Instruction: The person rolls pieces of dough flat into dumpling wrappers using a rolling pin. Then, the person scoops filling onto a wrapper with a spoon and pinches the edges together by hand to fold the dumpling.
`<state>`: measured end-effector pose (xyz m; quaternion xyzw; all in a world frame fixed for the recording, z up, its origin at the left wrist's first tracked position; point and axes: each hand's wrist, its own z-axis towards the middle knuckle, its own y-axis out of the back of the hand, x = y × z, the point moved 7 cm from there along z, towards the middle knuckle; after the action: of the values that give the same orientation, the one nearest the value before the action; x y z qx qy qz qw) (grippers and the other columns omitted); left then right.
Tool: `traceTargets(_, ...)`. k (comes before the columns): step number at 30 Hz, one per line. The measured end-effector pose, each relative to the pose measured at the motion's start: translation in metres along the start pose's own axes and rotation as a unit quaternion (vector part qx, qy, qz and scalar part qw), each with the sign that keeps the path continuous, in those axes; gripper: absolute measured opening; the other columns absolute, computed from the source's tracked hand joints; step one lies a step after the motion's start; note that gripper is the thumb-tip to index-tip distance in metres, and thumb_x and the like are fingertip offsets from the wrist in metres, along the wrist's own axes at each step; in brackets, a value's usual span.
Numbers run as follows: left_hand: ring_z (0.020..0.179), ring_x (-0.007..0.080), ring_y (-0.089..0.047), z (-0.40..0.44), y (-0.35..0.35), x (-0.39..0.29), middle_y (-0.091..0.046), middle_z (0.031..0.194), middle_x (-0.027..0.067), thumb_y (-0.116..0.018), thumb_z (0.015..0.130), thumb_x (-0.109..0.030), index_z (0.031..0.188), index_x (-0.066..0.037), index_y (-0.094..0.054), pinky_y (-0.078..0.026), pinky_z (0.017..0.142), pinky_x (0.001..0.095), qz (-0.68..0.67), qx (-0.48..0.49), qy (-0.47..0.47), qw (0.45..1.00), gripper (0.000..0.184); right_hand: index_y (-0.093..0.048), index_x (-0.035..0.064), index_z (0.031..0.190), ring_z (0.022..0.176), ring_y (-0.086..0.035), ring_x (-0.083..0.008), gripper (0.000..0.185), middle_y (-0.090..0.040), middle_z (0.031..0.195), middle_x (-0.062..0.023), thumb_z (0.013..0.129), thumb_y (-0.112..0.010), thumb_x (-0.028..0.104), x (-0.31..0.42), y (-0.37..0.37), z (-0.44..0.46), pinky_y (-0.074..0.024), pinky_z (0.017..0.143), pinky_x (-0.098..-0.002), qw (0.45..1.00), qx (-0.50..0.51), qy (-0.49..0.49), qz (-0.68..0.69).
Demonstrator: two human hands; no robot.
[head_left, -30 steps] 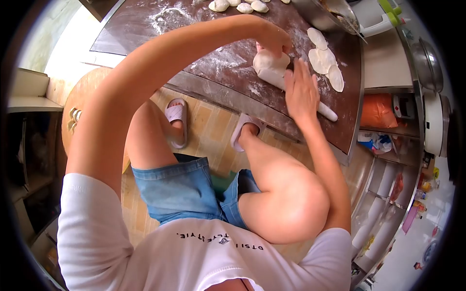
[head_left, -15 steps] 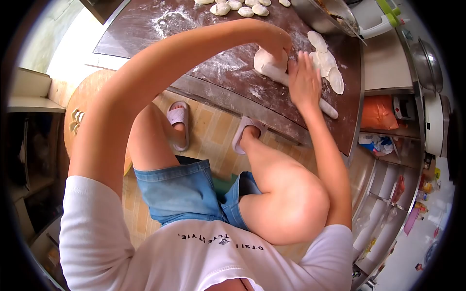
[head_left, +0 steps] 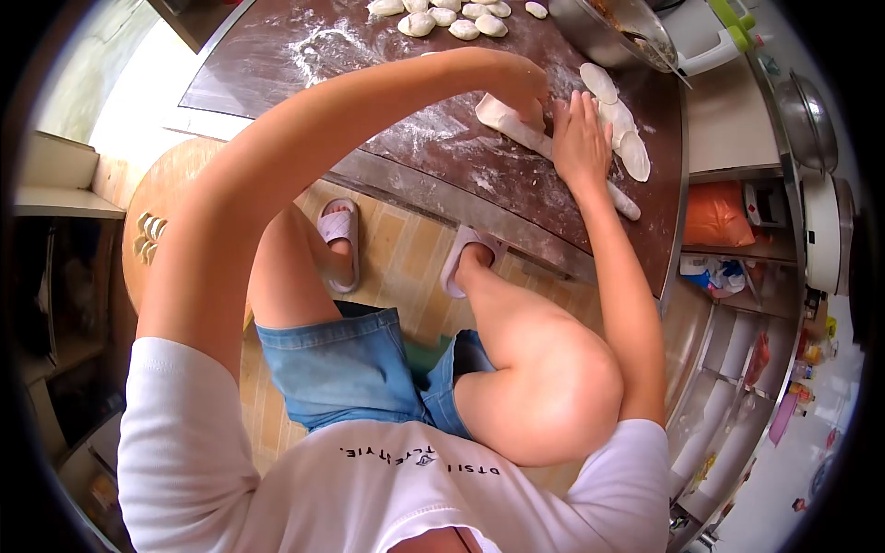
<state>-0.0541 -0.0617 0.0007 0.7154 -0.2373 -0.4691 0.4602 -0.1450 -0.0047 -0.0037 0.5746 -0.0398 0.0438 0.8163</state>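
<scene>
My left hand (head_left: 524,97) is curled over the far side of a dough wrapper (head_left: 494,110), its fingertips mostly hidden from view. A floured rolling pin (head_left: 624,201) lies slantwise across this dough. On top of the pin my right hand (head_left: 582,143) rests flat, fingers stretched out. Just right of that hand, several thin rolled wrappers (head_left: 634,155) overlap in a row. At the far edge of the view sit several filled dumplings (head_left: 418,24) on the dark, flour-dusted table (head_left: 258,64).
A metal bowl (head_left: 590,26) with filling and a spoon stands at the back right. Small dough pieces (head_left: 147,235) lie on a round wooden board (head_left: 175,170) at left. Shelves (head_left: 737,313) line the right side; an orange bag (head_left: 717,214) sits there.
The rolling pin has moved over the dough, covering more of it. My right hand has shifted slightly up with the pin, and my left hand stays at the dough.
</scene>
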Motion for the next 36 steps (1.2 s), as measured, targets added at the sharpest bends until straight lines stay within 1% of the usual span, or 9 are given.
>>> traceTargets(6, 0.075, 0.0235, -0.06, 0.0, -0.003, 0.01, -0.063, 0.081, 0.0113, -0.06, 0.069, -0.017, 0.09, -0.002, -0.062, -0.046, 0.068, 0.0344, -0.081, 0.01, 0.015, 0.997, 0.026, -0.039, -0.0054, 0.127, 0.127, -0.032, -0.0351, 0.054, -0.037, 0.133, -0.0245, 0.092, -0.037, 0.035, 0.038, 0.024, -0.091, -0.0206, 0.104, -0.0484, 0.992, 0.075, 0.079, 0.064)
traceTargets(13, 0.073, 0.0224, -0.06, -0.007, 0.0, 0.02, -0.063, 0.081, 0.0123, -0.061, 0.07, -0.019, 0.087, -0.002, -0.062, -0.046, 0.065, 0.0339, -0.053, -0.027, 0.043, 0.997, 0.024, -0.037, -0.0064, 0.127, 0.127, -0.032, -0.0357, 0.06, -0.038, 0.132, -0.0246, 0.091, -0.04, 0.041, 0.008, 0.002, -0.002, -0.0204, 0.103, -0.0509, 1.0, -0.021, 0.01, 0.012)
traceTargets(16, 0.073, 0.0218, -0.06, -0.026, 0.001, 0.023, -0.063, 0.082, 0.0134, -0.063, 0.07, -0.018, 0.088, -0.001, -0.063, -0.046, 0.067, 0.033, -0.076, -0.1, 0.027, 0.992, 0.024, -0.038, -0.0028, 0.129, 0.131, -0.027, -0.0323, 0.056, -0.038, 0.134, -0.0187, 0.09, -0.042, 0.038, 0.028, 0.011, -0.052, -0.0166, 0.106, -0.0465, 0.996, 0.031, 0.073, 0.043)
traceTargets(20, 0.075, 0.0189, -0.06, -0.024, -0.008, 0.021, -0.064, 0.079, 0.0112, -0.064, 0.073, -0.015, 0.089, -0.002, -0.064, -0.046, 0.068, 0.0332, -0.213, -0.12, 0.015, 0.97, 0.021, -0.051, 0.0062, 0.12, 0.103, -0.048, -0.0289, 0.05, -0.053, 0.104, -0.0113, 0.076, -0.065, 0.026, 0.017, 0.058, -0.097, -0.0376, 0.091, -0.04, 0.987, 0.078, 0.09, 0.109)
traceTargets(24, 0.073, 0.0178, -0.06, 0.041, 0.006, -0.009, -0.065, 0.079, 0.0102, -0.062, 0.075, -0.016, 0.089, 0.0, -0.063, -0.047, 0.068, 0.032, -0.293, -0.088, -0.007, 0.952, 0.022, -0.06, 0.0114, 0.107, 0.086, -0.049, -0.0235, 0.039, -0.052, 0.089, -0.0056, 0.07, -0.07, 0.021, 0.002, 0.061, -0.102, -0.0434, 0.076, -0.0351, 0.981, 0.049, 0.11, 0.153)
traceTargets(27, 0.07, 0.0191, -0.061, 0.083, 0.042, 0.024, -0.063, 0.074, 0.0125, -0.06, 0.073, -0.016, 0.088, -0.003, -0.063, -0.047, 0.062, 0.0327, -0.13, -0.213, 0.056, 0.967, 0.02, -0.063, 0.0118, 0.102, 0.084, -0.05, -0.0227, 0.035, -0.054, 0.086, -0.0042, 0.069, -0.071, 0.02, 0.0, 0.061, -0.097, -0.0442, 0.072, -0.0347, 0.977, 0.042, 0.103, 0.181)
traceTargets(30, 0.073, 0.0252, -0.062, 0.052, 0.075, 0.053, -0.065, 0.08, 0.0091, -0.06, 0.072, -0.018, 0.086, -0.009, -0.066, -0.048, 0.064, 0.0353, 0.074, -0.243, 0.237, 0.938, 0.017, -0.064, 0.0121, 0.1, 0.084, -0.051, -0.0211, 0.034, -0.053, 0.086, -0.0029, 0.069, -0.071, 0.024, -0.004, 0.061, -0.097, -0.0459, 0.07, -0.0338, 0.977, 0.043, 0.098, 0.185)
traceTargets(32, 0.074, 0.0258, -0.062, 0.023, 0.103, 0.075, -0.066, 0.082, 0.0091, -0.061, 0.072, -0.017, 0.084, -0.01, -0.067, -0.048, 0.065, 0.0347, 0.097, -0.331, 0.176, 0.922, 0.014, -0.064, 0.0122, 0.099, 0.083, -0.051, -0.0211, 0.034, -0.053, 0.085, -0.0028, 0.068, -0.071, 0.024, -0.005, 0.06, -0.096, -0.0458, 0.068, -0.0338, 0.978, 0.035, 0.096, 0.183)
traceTargets(36, 0.077, 0.0258, -0.062, 0.007, 0.096, 0.11, -0.065, 0.081, 0.009, -0.063, 0.073, -0.018, 0.085, -0.008, -0.066, -0.048, 0.067, 0.0347, 0.125, -0.182, 0.139, 0.965, 0.016, -0.064, 0.0124, 0.098, 0.082, -0.052, -0.0217, 0.035, -0.053, 0.084, -0.0035, 0.066, -0.072, 0.022, -0.004, 0.06, -0.093, -0.0453, 0.068, -0.0341, 0.977, 0.041, 0.094, 0.189)
